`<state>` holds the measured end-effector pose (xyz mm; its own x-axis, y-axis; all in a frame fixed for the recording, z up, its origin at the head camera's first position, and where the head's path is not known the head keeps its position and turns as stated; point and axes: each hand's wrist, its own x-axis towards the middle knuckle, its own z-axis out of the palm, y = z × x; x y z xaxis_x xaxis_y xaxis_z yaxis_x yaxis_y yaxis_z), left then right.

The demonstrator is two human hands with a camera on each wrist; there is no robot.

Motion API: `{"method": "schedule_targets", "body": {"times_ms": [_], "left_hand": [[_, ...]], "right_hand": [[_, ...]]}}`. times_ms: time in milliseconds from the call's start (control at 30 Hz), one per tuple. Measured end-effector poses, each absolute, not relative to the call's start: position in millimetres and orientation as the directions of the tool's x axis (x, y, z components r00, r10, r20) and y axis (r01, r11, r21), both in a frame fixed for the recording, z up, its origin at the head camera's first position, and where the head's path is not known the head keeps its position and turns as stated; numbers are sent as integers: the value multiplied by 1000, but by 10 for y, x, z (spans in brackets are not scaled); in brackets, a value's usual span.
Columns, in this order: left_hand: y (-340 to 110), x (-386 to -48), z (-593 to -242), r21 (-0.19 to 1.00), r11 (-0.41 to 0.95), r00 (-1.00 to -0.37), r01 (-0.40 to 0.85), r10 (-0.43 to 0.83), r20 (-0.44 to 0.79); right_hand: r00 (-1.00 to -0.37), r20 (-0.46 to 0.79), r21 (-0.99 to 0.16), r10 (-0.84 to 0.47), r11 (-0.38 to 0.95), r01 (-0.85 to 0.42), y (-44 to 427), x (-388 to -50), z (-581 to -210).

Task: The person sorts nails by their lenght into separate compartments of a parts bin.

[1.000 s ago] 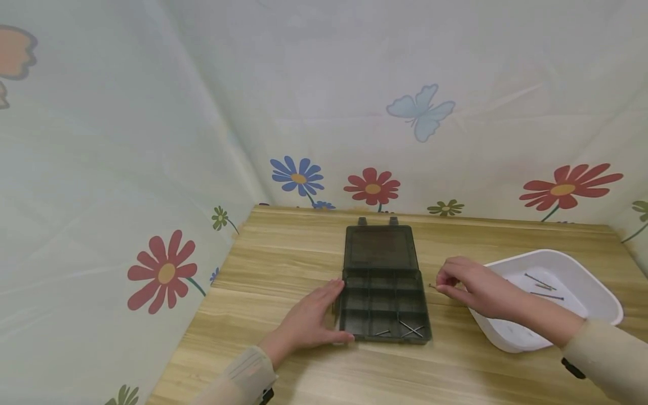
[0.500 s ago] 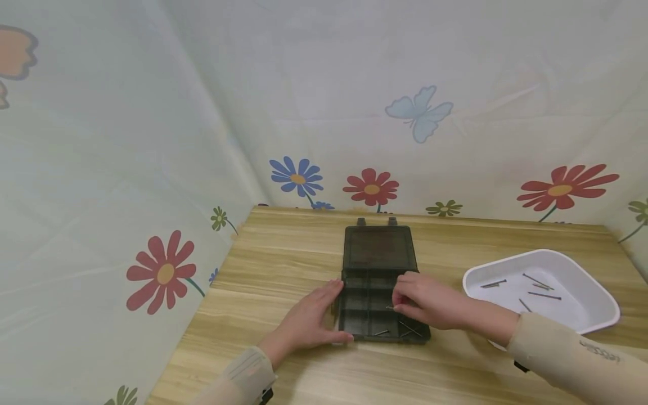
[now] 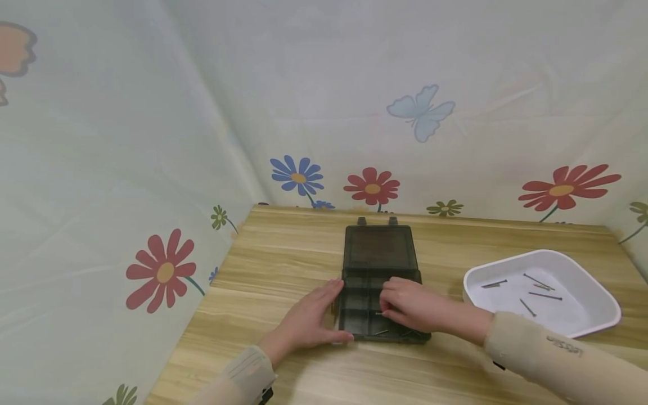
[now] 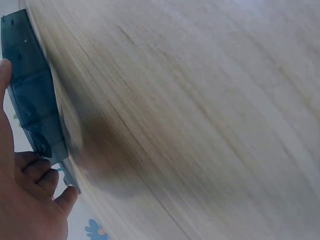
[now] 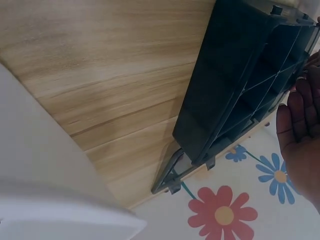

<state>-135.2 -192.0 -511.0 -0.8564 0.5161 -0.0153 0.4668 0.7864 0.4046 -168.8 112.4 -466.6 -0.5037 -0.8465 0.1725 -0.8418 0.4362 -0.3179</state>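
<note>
- The right hand (image 3: 412, 305) is over the open, smoky-dark plastic compartment box (image 3: 354, 322), its fingers pinched together on a slim brass-coloured screw (image 3: 379, 313).
- The screw's end pokes out from the fingertips, above the front part of the box; the rest is hidden by the hand.
- The left hand (image 3: 310, 322) rests against the box's left side, thumb spread apart from the other fingers, thumb at the near corner.
- A thin grey metal screw (image 3: 381, 332) lies in the box's front row, just below the right fingers.
- Right of them, a white plastic tray (image 3: 604, 301) with rounded corners stands on the wood-grain worktop (image 3: 283, 247), well apart from the fingertips, holding several loose screws (image 3: 545, 296).
</note>
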Motion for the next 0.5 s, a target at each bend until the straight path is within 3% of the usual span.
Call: {"method": "schedule_targets", "body": {"times_ms": [500], "left_hand": [[-1916,-1360,-5137,397,787,-856,472,517,-7]], "right_hand": [[-520,176,-319,-836,452,-833,1086,-1703,-4744]]}}
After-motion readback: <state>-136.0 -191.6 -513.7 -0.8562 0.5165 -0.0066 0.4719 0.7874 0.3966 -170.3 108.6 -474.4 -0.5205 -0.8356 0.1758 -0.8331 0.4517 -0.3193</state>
